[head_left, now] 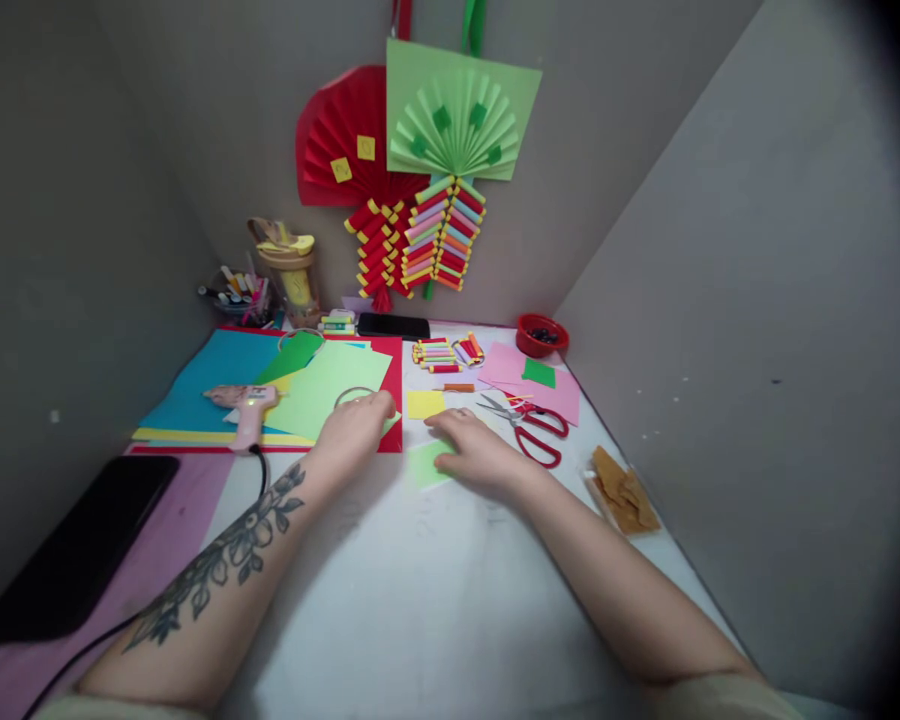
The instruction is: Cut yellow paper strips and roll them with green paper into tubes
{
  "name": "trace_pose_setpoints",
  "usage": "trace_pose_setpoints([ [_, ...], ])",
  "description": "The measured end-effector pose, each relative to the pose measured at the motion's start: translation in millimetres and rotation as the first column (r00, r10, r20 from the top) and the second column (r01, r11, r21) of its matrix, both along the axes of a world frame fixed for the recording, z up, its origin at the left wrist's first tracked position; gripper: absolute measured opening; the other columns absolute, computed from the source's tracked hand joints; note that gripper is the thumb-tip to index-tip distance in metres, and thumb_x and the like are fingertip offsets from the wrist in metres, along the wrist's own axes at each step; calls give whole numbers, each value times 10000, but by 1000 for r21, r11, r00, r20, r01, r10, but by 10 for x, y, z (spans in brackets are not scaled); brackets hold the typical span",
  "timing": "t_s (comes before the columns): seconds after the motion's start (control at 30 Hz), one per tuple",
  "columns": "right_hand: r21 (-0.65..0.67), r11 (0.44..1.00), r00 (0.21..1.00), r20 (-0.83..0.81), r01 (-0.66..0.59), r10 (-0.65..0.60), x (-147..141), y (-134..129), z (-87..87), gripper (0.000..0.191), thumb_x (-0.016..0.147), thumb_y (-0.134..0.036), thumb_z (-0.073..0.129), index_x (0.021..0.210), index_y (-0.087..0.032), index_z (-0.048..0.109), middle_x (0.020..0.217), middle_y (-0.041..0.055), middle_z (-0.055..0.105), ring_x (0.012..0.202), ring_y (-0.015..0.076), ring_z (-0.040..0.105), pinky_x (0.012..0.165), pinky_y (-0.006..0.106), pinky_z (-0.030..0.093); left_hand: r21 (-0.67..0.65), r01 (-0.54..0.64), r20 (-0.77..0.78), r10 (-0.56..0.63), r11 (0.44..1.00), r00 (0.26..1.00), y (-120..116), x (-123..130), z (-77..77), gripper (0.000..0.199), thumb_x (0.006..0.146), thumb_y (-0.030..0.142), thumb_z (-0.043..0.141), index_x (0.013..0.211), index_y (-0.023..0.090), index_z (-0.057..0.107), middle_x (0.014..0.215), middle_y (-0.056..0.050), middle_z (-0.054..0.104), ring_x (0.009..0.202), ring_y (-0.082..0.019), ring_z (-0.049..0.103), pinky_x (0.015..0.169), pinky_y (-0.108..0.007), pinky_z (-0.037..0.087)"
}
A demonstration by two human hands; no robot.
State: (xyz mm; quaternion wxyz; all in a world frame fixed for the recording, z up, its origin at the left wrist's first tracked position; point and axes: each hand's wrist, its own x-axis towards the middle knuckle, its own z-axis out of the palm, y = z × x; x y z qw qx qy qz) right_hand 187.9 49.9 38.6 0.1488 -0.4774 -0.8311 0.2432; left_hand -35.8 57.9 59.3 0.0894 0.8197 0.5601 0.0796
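Observation:
My left hand rests over the front right corner of the light green paper, its fingers bent and mostly hidden; what they hold, if anything, does not show. A thin ring shows just behind that hand. My right hand is open, thumb and fingers apart, above a small pale green paper. Its fingertips are beside a small yellow paper. Red-handled scissors lie just right of my right hand, blades toward it.
At left are a pink glue gun with a cord, blue paper and a black mat. Toward the back are rolled paper pieces, a phone and a red bowl. Brown pieces sit at right.

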Motion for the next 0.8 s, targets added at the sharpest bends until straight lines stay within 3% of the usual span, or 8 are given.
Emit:
trace_pose_setpoints([
  [0.13,-31,999,990,139,37,-32,-61,9,-132,474,653,-203,666,1114,-150,571,1072,98,599,1025,232,502,867,342,386,-79,-39,71,44,996,996,-54,110,-62,243,880,328,352,919,185,545,872,-80,647,811,-220,607,697,-306,421],
  [0.3,-82,997,996,93,13,-5,-13,25,-56,74,708,-196,586,768,-166,615,779,17,595,755,158,525,680,254,380,-141,188,401,-117,972,908,-167,251,-233,318,775,265,495,1082,209,556,1088,-68,630,958,-202,579,795,-296,437],
  [0.43,-95,993,993,-94,66,-75,-23,29,74,127,795,-260,516,791,-164,600,752,3,595,683,137,525,610,237,393,-206,118,570,21,972,821,-108,224,-218,208,773,345,501,810,186,630,759,-25,648,711,-171,571,650,-262,429],
  [0.5,-1,981,970,-147,194,-192,-117,-3,107,189,842,-274,467,875,-159,614,854,38,632,791,161,561,701,269,431,-209,-23,724,170,978,669,5,123,-173,231,768,382,510,725,174,600,655,-8,598,636,-152,539,585,-243,406],
  [0.57,107,964,964,-132,245,-231,-282,-84,88,258,875,-276,436,1005,-154,622,1026,88,641,992,198,552,857,322,419,-289,-145,870,323,946,373,133,7,-174,260,748,426,534,708,170,556,626,8,561,589,-131,516,549,-226,395],
  [0.67,131,991,1000,14,-25,24,-568,-262,-34,467,870,-392,480,1263,-142,512,1323,126,507,1279,237,375,1038,374,310,-430,-115,902,433,895,-4,276,-100,-319,279,680,436,605,699,175,508,625,25,536,566,-106,497,531,-204,387],
  [0.73,68,978,975,119,-196,187,-673,-346,-133,683,843,-523,478,1387,-125,366,1468,133,318,1375,260,216,1095,419,228,-474,-87,881,471,876,-53,319,-117,-457,294,643,427,642,684,171,504,604,34,524,541,-92,478,512,-195,369],
  [0.8,-11,988,961,230,-157,155,-655,-362,-195,758,835,-578,446,1413,-105,318,1484,155,268,1385,281,187,1106,465,187,-503,-60,864,501,862,-50,333,-114,-557,306,624,428,658,690,164,518,595,35,526,529,-90,475,503,-195,363],
])
